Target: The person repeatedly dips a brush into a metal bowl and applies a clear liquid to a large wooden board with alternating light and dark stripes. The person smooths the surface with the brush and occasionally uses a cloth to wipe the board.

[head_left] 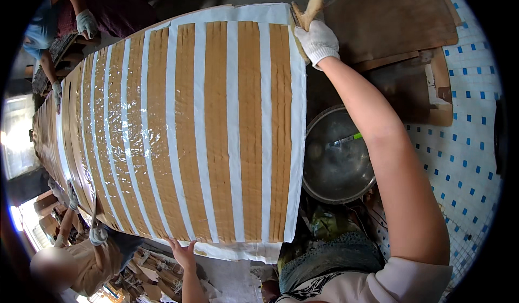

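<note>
A long panel (217, 114) lies before me, with brown strips side by side on a white sheet and white bands between them. Part of its left half shines. My left hand (184, 253), bare, rests at the panel's near edge with thumb and fingers spread. At the far right corner, my right hand (320, 39) in a white knit glove closes round something I cannot make out. A tan, forked, wood-like piece (309, 12) shows above the glove. Below it, a narrow yellowish strip runs along the panel's edge.
A round metal bowl (338, 165) holding a green-handled tool (348, 139) sits right of the panel. Brown boards (394, 19) lie beyond, beside a blue-dotted white surface (465, 152). Co-workers' gloved hands (98, 235) are at the panel's left end. Scraps (146, 278) lie lower left.
</note>
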`<move>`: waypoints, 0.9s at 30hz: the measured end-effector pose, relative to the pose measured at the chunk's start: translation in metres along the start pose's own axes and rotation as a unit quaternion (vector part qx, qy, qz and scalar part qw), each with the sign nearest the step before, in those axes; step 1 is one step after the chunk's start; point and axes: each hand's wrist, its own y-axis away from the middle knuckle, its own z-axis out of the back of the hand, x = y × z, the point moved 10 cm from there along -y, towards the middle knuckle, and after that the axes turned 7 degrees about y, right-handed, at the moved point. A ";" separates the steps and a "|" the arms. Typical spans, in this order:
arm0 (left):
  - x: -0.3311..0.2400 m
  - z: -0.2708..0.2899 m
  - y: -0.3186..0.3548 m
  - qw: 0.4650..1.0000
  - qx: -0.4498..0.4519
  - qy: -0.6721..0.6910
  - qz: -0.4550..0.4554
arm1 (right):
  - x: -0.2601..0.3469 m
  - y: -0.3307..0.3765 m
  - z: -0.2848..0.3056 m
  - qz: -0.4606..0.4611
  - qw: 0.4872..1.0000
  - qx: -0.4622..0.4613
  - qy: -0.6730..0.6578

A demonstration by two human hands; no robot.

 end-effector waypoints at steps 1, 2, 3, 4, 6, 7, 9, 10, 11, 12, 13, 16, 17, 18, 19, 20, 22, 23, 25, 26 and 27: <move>0.002 0.000 0.001 1.000 0.000 -0.002 0.001 | 0.012 0.007 0.012 0.019 0.999 -0.034 -0.001; -0.002 0.001 0.000 1.000 0.000 -0.004 0.002 | 0.028 0.018 0.011 0.022 0.999 -0.004 -0.043; -0.003 0.002 0.005 1.000 -0.001 -0.008 0.010 | 0.052 0.037 -0.001 0.028 0.995 0.032 -0.088; -0.007 0.003 0.005 1.000 -0.001 -0.003 0.020 | 0.079 0.063 -0.008 0.046 0.990 0.062 -0.121; -0.005 0.002 0.002 1.000 -0.006 -0.007 0.005 | 0.114 0.120 -0.051 0.093 0.975 0.185 -0.078; -0.004 0.003 0.000 1.000 -0.009 -0.010 -0.002 | 0.136 0.153 -0.053 0.143 0.971 0.190 -0.015; -0.005 0.002 -0.005 1.000 0.004 -0.024 0.015 | 0.156 0.193 -0.062 0.233 0.933 0.263 -0.081; 0.000 0.003 -0.006 0.999 0.004 -0.024 0.021 | 0.151 0.188 -0.058 0.222 0.927 0.282 -0.105; 0.004 0.002 -0.002 0.999 0.006 -0.026 0.030 | 0.132 0.173 -0.061 0.209 0.941 0.249 -0.096; 0.001 0.003 0.000 1.000 -0.009 -0.001 0.008 | 0.115 0.160 -0.066 0.196 0.952 0.218 -0.088; -0.003 0.002 -0.001 1.000 0.005 0.013 0.026 | 0.088 0.138 -0.075 0.163 0.955 0.245 -0.049; -0.010 0.003 0.002 1.000 0.003 0.005 0.017 | -0.001 0.063 -0.041 0.037 0.988 0.150 -0.021; -0.011 0.002 0.002 1.000 0.005 0.015 0.020 | -0.013 0.046 -0.017 0.042 0.994 0.086 0.055; -0.014 0.002 0.000 0.999 0.006 0.026 0.020 | -0.029 0.023 -0.015 0.046 0.985 0.088 0.140; -0.016 0.002 -0.001 1.000 0.011 0.013 0.025 | -0.017 0.018 0.014 0.124 0.980 -0.036 0.151; -0.017 0.002 -0.002 0.999 0.017 0.001 0.029 | -0.037 0.009 0.019 0.052 0.995 -0.021 0.088; -0.017 0.001 -0.002 0.999 0.016 -0.012 0.030 | -0.046 0.013 0.023 0.005 1.000 -0.020 0.006; -0.012 0.002 0.000 0.999 0.012 -0.016 0.032 | -0.018 0.038 0.026 0.004 0.999 0.041 0.024; 0.000 0.002 0.009 0.999 0.011 -0.022 0.044 | 0.042 0.102 -0.004 0.041 0.981 0.190 -0.007; 0.000 0.001 0.006 0.999 0.019 -0.023 0.043 | 0.066 0.138 -0.012 0.089 0.979 0.173 -0.053; 0.003 0.000 0.001 0.999 0.023 -0.023 0.043 | 0.091 0.175 -0.019 0.140 0.972 0.162 -0.101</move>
